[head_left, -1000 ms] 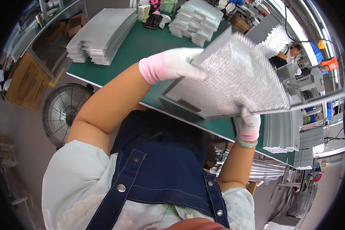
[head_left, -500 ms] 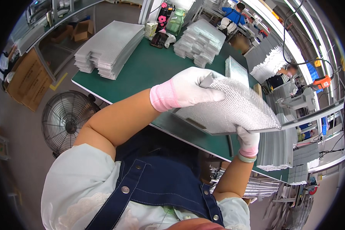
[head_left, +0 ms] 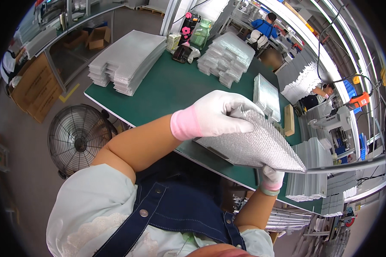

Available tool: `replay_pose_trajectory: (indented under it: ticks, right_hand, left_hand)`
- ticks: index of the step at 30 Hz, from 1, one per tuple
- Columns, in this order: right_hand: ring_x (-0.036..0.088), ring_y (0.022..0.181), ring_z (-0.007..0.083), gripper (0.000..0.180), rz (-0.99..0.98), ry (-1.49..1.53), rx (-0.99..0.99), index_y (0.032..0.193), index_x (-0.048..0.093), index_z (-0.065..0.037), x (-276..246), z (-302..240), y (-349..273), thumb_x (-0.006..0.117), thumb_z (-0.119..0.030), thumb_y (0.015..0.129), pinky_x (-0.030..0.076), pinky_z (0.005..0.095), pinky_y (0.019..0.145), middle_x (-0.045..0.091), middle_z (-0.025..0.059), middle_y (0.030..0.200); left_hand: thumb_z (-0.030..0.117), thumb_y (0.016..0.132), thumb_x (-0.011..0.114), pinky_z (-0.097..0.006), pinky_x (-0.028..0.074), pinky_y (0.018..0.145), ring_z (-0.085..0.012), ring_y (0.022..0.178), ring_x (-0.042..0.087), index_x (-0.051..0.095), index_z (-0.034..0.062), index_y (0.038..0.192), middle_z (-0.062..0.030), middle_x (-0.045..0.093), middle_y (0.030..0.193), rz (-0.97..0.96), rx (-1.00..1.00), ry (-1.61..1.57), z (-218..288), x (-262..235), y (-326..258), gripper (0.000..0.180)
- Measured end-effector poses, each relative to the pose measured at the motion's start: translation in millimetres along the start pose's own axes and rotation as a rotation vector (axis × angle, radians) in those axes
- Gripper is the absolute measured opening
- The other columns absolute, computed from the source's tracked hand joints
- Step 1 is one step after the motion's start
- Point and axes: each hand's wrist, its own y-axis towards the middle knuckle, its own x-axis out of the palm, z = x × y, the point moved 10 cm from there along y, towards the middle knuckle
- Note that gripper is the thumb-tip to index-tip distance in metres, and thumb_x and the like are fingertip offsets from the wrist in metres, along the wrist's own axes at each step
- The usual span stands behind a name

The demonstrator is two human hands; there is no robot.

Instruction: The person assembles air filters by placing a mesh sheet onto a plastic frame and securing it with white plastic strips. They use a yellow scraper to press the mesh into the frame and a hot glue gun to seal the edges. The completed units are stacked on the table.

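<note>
Both gloved hands [head_left: 218, 115] grip a silvery sheet [head_left: 255, 145].

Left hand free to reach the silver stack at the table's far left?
Probably not as is: the left hand is gripping the silver mesh panel. The stack lies across bare green table, nothing between.

The person is wearing white gloves with pink cuffs on the left hand [head_left: 214, 115] and right hand [head_left: 272, 176], a pale short-sleeved blouse and a dark denim pinafore.
</note>
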Motion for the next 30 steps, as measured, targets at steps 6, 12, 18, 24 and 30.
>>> replay_pose_trajectory:
  ticks: [6, 12, 18, 24, 30]
  right_hand:
    - [0.057, 0.117, 0.0263, 0.076, 0.121, -0.117, -0.018, 0.128, 0.056, 0.001, -17.9, 12.1, -14.8, 0.091, -0.036, 0.072, 0.044, 0.0423, 0.103, 0.061, 0.0122, 0.128]
    - [0.044, 0.133, 0.0330, 0.098, 0.065, 0.104, 0.125, 0.144, 0.040, -0.001, 10.0, 9.3, -18.0, 0.092, -0.032, 0.067, 0.033, 0.0483, 0.113, 0.047, 0.0144, 0.143]
    - [0.065, 0.108, 0.0359, 0.065, -0.077, -0.172, 0.181, 0.125, 0.063, -0.002, -29.5, 26.9, -51.3, 0.078, -0.050, 0.083, 0.050, 0.0484, 0.096, 0.065, 0.0210, 0.120]
    - [0.067, 0.088, 0.0307, 0.059, -0.397, 0.078, -0.063, 0.112, 0.069, -0.002, 55.7, -125.5, 40.8, 0.077, -0.051, 0.079, 0.053, 0.0418, 0.084, 0.069, 0.0169, 0.102]
    - [0.068, 0.081, 0.0187, 0.024, -0.611, -0.981, -0.091, 0.096, 0.071, 0.002, 170.9, -163.4, 95.2, 0.077, -0.010, 0.076, 0.052, 0.0295, 0.074, 0.069, 0.0114, 0.087]
  left_hand:
    - [0.007, 0.083, 0.074, -0.027, 0.051, 0.088, -0.0117, 0.101, 0.065, 0.070, 0.0032, 0.114, -0.0054, 0.071, 0.108, 0.057, 0.019, -0.015, 18.4, 3.2, -0.7, 0.032]
    - [0.006, 0.083, 0.075, -0.028, 0.051, 0.089, -0.0130, 0.101, 0.065, 0.069, 0.0025, 0.113, -0.0063, 0.071, 0.108, 0.032, 0.041, 0.055, 22.9, 8.2, -3.0, 0.031]
    - [0.013, 0.082, 0.079, -0.029, 0.052, 0.086, -0.0143, 0.097, 0.067, 0.069, 0.0036, 0.111, -0.0064, 0.071, 0.104, 0.014, 0.095, -0.022, 21.7, 12.9, -11.0, 0.032]
    - [0.016, 0.081, 0.080, -0.031, 0.051, 0.075, -0.0170, 0.082, 0.064, 0.063, 0.0035, 0.106, -0.0057, 0.066, 0.092, -0.026, 0.095, 0.237, 18.4, 19.4, -20.6, 0.033]
    - [0.015, 0.085, 0.073, -0.036, 0.049, 0.079, -0.0300, 0.089, 0.061, 0.054, 0.0029, 0.111, -0.0154, 0.060, 0.096, -0.003, 0.225, 0.481, 43.0, 36.3, -13.1, 0.034]
